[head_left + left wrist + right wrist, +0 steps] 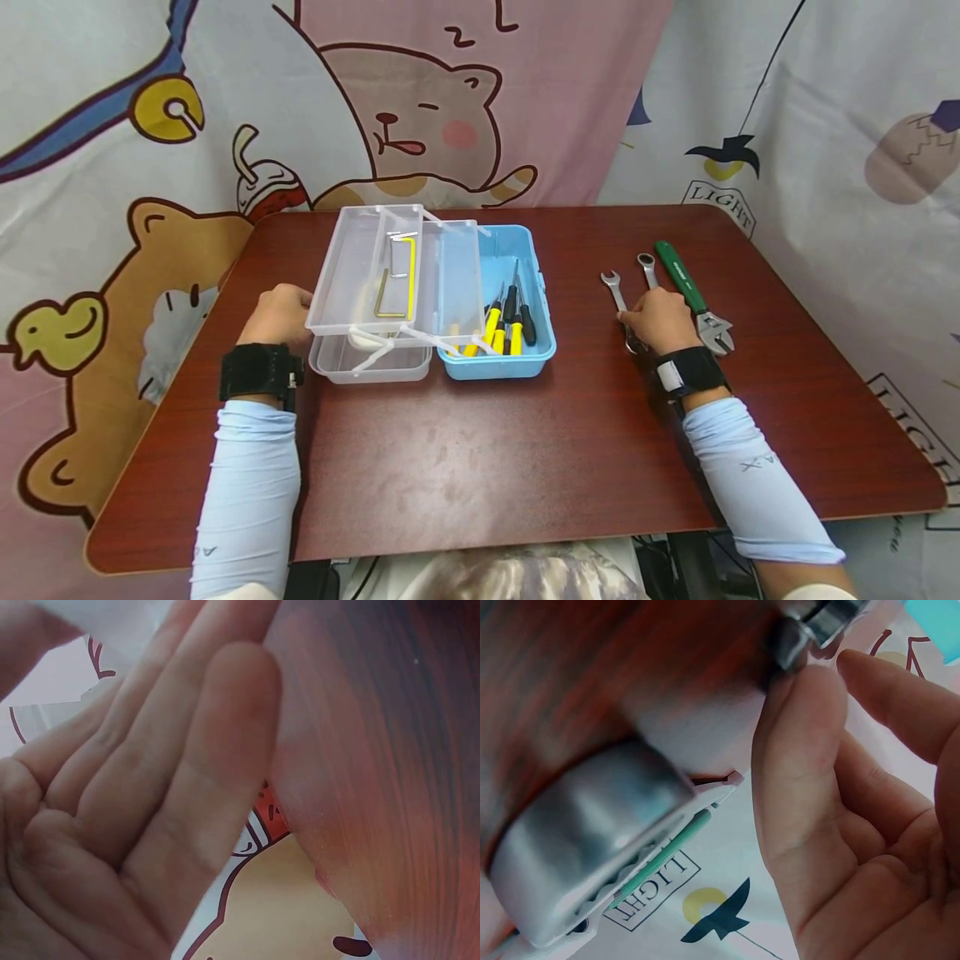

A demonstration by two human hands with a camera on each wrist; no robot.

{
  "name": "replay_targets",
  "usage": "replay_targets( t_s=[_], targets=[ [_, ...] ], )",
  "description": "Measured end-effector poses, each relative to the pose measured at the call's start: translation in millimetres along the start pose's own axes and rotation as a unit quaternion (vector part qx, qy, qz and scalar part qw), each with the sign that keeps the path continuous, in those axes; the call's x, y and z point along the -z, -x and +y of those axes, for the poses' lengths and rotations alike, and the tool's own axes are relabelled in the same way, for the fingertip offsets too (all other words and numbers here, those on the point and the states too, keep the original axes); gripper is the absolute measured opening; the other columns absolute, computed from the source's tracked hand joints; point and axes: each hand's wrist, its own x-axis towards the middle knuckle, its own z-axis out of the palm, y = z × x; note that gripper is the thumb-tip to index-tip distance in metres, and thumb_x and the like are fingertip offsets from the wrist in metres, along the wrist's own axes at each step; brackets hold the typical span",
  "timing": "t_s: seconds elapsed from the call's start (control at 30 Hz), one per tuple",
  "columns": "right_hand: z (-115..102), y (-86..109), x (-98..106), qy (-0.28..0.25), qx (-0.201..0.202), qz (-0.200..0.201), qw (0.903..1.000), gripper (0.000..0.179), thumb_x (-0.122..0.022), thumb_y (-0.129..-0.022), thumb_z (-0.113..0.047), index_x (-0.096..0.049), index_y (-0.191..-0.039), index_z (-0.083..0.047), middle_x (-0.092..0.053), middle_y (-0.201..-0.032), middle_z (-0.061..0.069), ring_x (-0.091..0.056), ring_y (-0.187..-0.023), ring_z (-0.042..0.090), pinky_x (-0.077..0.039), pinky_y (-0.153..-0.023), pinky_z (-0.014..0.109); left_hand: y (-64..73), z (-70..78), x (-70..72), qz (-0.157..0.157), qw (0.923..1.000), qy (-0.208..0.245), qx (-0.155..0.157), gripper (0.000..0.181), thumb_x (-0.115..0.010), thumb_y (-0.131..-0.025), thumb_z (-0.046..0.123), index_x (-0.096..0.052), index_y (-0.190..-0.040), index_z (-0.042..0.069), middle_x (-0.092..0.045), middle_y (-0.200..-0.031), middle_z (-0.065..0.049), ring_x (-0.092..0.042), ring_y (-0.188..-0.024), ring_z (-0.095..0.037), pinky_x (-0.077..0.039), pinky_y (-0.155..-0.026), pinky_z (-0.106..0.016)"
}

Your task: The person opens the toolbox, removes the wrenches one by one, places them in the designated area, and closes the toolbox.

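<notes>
My left hand [279, 315] is at the left side of a clear plastic tray [330, 287], which overhangs a blue toolbox [497, 368]. In the left wrist view its fingers [232, 712] and thumb are on either side of whitish plastic, pinching the tray's edge. My right hand [662, 321] pinches a silver wrench [613, 287] between thumb and index finger. The wrench's open end points away from me. Beyond the knuckles a second wrench [647, 265] shows its ring end. To the hand's right lies a green-handled adjustable wrench [681, 271]. In the right wrist view a large metal wrench end [592, 840] is close.
Several yellow-and-black screwdrivers [516, 329] lie in the blue toolbox. Hex keys [411, 275], one of them yellow, rest in the raised clear tray. White hinge arms [420, 335] join the trays, with a lower clear compartment [371, 371] beneath. A brown table [480, 467] bears everything.
</notes>
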Motion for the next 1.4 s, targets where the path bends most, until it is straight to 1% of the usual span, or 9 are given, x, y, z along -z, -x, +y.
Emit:
replay_targets(
  t_s=[0.17, 0.33, 0.53, 0.73, 0.83, 1.0, 1.17, 1.27, 1.4],
  targets=[
    [0, -0.7, 0, 0.002, -0.001, 0.000, 1.0000, 0.034, -0.075, -0.095, -0.024, -0.076, -0.076, 0.004, -0.063, -0.061, 0.007, -0.056, -0.055, 0.024, -0.042, -0.046, 0.033, -1.1, -1.2, 0.2, -0.004, 0.9999, -0.009, -0.007, 0.028, -0.069, -0.091, 0.009, -0.072, -0.112, -0.010, -0.070, -0.104, -0.032, -0.065, -0.083, -0.040, -0.055, -0.073, -0.059],
    [1, 0.0, 0, 0.000, 0.004, 0.002, 1.0000, 0.034, -0.075, -0.095, -0.024, -0.076, -0.074, 0.003, -0.062, -0.059, 0.005, -0.055, -0.054, 0.023, -0.041, -0.046, 0.033, -3.3, -1.6, -0.5, 0.009, 0.9997, -0.017, -0.017, 0.027, -0.070, -0.090, 0.008, -0.073, -0.109, -0.010, -0.070, -0.102, -0.031, -0.063, -0.083, -0.040, -0.054, -0.073, -0.059],
    [2, -0.2, -1, -0.003, 0.005, 0.007, 1.0000, 0.033, -0.075, -0.095, -0.023, -0.077, -0.076, 0.003, -0.064, -0.060, 0.006, -0.056, -0.055, 0.023, -0.042, -0.046, 0.033, -2.8, -1.6, -2.8, 0.020, 0.9996, -0.012, -0.018, 0.029, -0.074, -0.088, 0.012, -0.074, -0.108, -0.009, -0.071, -0.100, -0.031, -0.066, -0.081, -0.041, -0.057, -0.076, -0.062],
    [3, -0.7, -1, -0.003, 0.006, 0.006, 1.0000, 0.032, -0.075, -0.095, -0.023, -0.077, -0.078, 0.004, -0.066, -0.063, 0.007, -0.058, -0.057, 0.024, -0.043, -0.047, 0.033, -2.4, -1.0, -1.6, 0.030, 0.9990, -0.019, -0.026, 0.030, -0.072, -0.088, 0.012, -0.073, -0.107, -0.011, -0.071, -0.102, -0.032, -0.065, -0.086, -0.043, -0.055, -0.077, -0.061],
    [3, -1.0, -1, -0.004, 0.006, 0.005, 1.0000, 0.033, -0.074, -0.095, -0.023, -0.077, -0.077, 0.004, -0.066, -0.063, 0.007, -0.057, -0.057, 0.024, -0.042, -0.047, 0.033, -2.4, 0.0, -0.4, 0.033, 0.9990, -0.017, -0.024, 0.029, -0.071, -0.090, 0.014, -0.074, -0.107, -0.009, -0.071, -0.101, -0.031, -0.065, -0.087, -0.042, -0.056, -0.076, -0.060],
    [4, -1.4, 0, -0.004, 0.005, 0.001, 1.0000, 0.033, -0.074, -0.096, -0.023, -0.077, -0.076, 0.003, -0.065, -0.061, 0.006, -0.057, -0.056, 0.024, -0.042, -0.047, 0.033, -1.5, 0.6, 3.6, 0.043, 0.9985, -0.013, -0.030, 0.031, -0.068, -0.094, 0.018, -0.074, -0.108, -0.008, -0.072, -0.101, -0.029, -0.066, -0.089, -0.044, -0.057, -0.078, -0.061],
    [3, -0.9, 0, -0.005, 0.007, 0.002, 1.0000, 0.033, -0.074, -0.095, -0.023, -0.077, -0.076, 0.003, -0.064, -0.060, 0.005, -0.057, -0.056, 0.023, -0.042, -0.047, 0.033, 1.5, 4.3, 7.9, 0.054, 0.9979, -0.008, -0.034, 0.033, -0.065, -0.095, 0.021, -0.075, -0.110, -0.008, -0.073, -0.101, -0.028, -0.065, -0.094, -0.044, -0.055, -0.079, -0.060],
    [2, 0.1, 0, -0.007, 0.011, 0.008, 0.9999, 0.032, -0.074, -0.095, -0.022, -0.077, -0.077, 0.003, -0.064, -0.060, 0.005, -0.057, -0.055, 0.023, -0.042, -0.047, 0.033, 3.5, 6.5, 10.1, 0.056, 0.9980, 0.001, -0.029, 0.034, -0.064, -0.096, 0.021, -0.074, -0.112, -0.007, -0.073, -0.103, -0.029, -0.063, -0.095, -0.044, -0.054, -0.079, -0.059],
    [-2, 1.8, 0, -0.014, 0.034, 0.028, 0.9989, 0.026, -0.073, -0.096, -0.019, -0.078, -0.084, 0.003, -0.066, -0.063, 0.006, -0.059, -0.059, 0.024, -0.043, -0.048, 0.033, 6.6, 10.0, 12.7, 0.064, 0.9977, 0.012, -0.022, 0.035, -0.063, -0.099, 0.023, -0.073, -0.113, -0.007, -0.071, -0.105, -0.029, -0.062, -0.093, -0.042, -0.055, -0.077, -0.055]
  ],
)
